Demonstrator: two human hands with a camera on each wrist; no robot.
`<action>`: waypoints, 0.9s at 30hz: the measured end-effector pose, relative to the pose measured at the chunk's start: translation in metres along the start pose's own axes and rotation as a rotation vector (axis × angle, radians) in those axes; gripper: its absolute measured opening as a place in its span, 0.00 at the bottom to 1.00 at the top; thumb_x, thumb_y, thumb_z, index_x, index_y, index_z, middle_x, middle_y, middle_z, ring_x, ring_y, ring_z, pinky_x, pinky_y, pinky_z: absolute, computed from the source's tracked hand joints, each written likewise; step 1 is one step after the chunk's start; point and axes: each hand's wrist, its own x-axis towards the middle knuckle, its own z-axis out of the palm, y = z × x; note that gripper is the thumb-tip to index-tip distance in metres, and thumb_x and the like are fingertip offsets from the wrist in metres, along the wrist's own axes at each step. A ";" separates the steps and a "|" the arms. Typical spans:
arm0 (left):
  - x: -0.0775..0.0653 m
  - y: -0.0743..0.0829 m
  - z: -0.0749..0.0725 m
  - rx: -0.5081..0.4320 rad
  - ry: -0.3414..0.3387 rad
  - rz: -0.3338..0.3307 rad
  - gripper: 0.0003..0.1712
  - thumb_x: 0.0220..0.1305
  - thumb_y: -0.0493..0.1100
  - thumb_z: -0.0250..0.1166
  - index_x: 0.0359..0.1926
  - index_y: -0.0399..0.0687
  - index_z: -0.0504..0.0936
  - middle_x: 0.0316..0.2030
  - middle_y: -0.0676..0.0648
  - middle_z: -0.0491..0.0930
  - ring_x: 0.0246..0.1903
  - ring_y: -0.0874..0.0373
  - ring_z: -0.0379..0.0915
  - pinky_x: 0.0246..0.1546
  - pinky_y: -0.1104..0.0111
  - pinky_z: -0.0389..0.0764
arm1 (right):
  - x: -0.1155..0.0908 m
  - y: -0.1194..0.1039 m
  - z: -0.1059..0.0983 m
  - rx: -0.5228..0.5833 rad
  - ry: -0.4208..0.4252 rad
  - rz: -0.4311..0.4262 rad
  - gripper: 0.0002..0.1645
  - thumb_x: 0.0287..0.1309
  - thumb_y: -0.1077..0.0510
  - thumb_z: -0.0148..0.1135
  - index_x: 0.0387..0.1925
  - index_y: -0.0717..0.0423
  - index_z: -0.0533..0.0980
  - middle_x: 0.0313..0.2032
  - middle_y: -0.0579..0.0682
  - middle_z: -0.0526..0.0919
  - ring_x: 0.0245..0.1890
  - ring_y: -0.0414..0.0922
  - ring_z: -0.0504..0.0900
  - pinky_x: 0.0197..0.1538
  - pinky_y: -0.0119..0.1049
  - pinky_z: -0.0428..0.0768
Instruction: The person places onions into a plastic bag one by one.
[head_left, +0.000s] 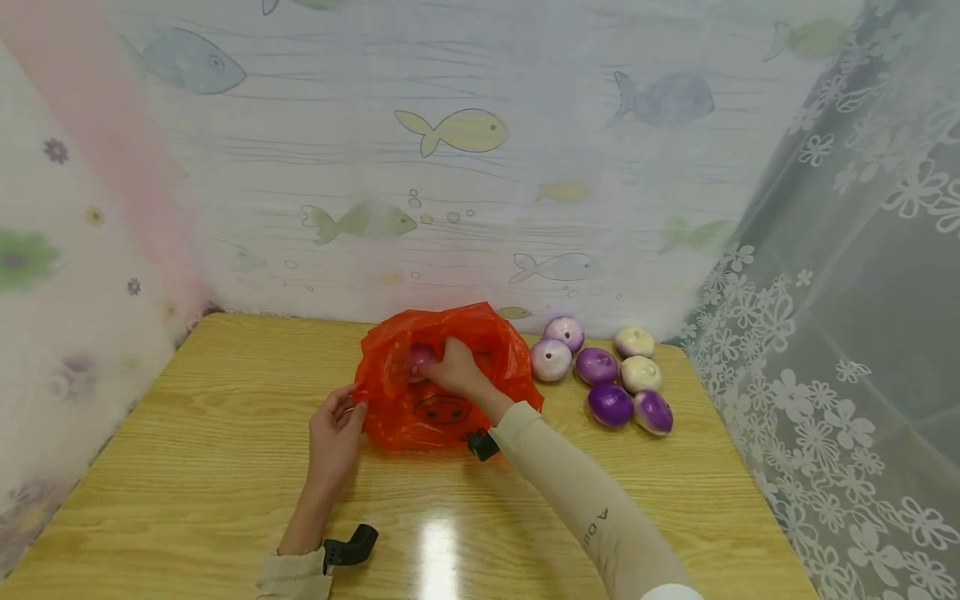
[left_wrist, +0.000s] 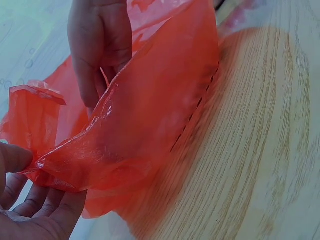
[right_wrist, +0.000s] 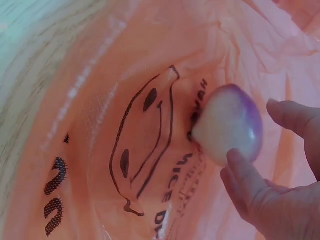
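A red plastic bag point(head_left: 393, 421) with a printed face lies on the wooden table, its mouth spread wide. At its left rim, my left hand point(head_left: 336, 437) pinches the plastic between thumb and fingers, as the left wrist view also shows. My right hand point(head_left: 461, 372) reaches into the bag's mouth. Inside sits a white-and-purple onion point(right_wrist: 227, 125). In the right wrist view the fingertips point(right_wrist: 236, 156) overlap the onion's lower edge, while the thumb stands apart from it with a gap between.
Right of the bag, several onions stand grouped: two pale purple ones point(head_left: 551, 360), deep purple ones point(head_left: 610, 404) and two cream ones point(head_left: 641, 375). A fish-printed curtain point(head_left: 450, 208) hangs behind the table point(head_left: 240, 417); a lace curtain point(head_left: 795, 417) hangs along its right edge.
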 end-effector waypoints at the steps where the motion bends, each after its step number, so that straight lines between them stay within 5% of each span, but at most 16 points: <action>1: 0.000 0.000 0.000 0.003 0.001 0.002 0.19 0.77 0.33 0.54 0.65 0.35 0.73 0.59 0.33 0.76 0.42 0.74 0.77 0.44 0.83 0.79 | -0.001 0.000 0.000 0.006 0.004 -0.003 0.31 0.58 0.58 0.70 0.60 0.66 0.71 0.54 0.60 0.81 0.52 0.54 0.78 0.62 0.47 0.78; 13: -0.002 0.003 -0.002 0.012 -0.004 0.003 0.20 0.77 0.36 0.54 0.66 0.36 0.72 0.60 0.33 0.75 0.41 0.74 0.77 0.42 0.82 0.79 | -0.026 -0.006 -0.019 -0.008 -0.029 -0.003 0.40 0.58 0.55 0.72 0.66 0.69 0.68 0.64 0.64 0.75 0.63 0.59 0.75 0.67 0.53 0.75; 27: -0.003 0.006 -0.004 0.016 0.000 -0.009 0.21 0.78 0.38 0.54 0.67 0.36 0.71 0.62 0.34 0.75 0.43 0.76 0.77 0.43 0.83 0.79 | -0.072 -0.004 -0.052 0.202 -0.046 -0.077 0.35 0.62 0.53 0.71 0.69 0.54 0.70 0.66 0.54 0.75 0.62 0.54 0.78 0.62 0.49 0.80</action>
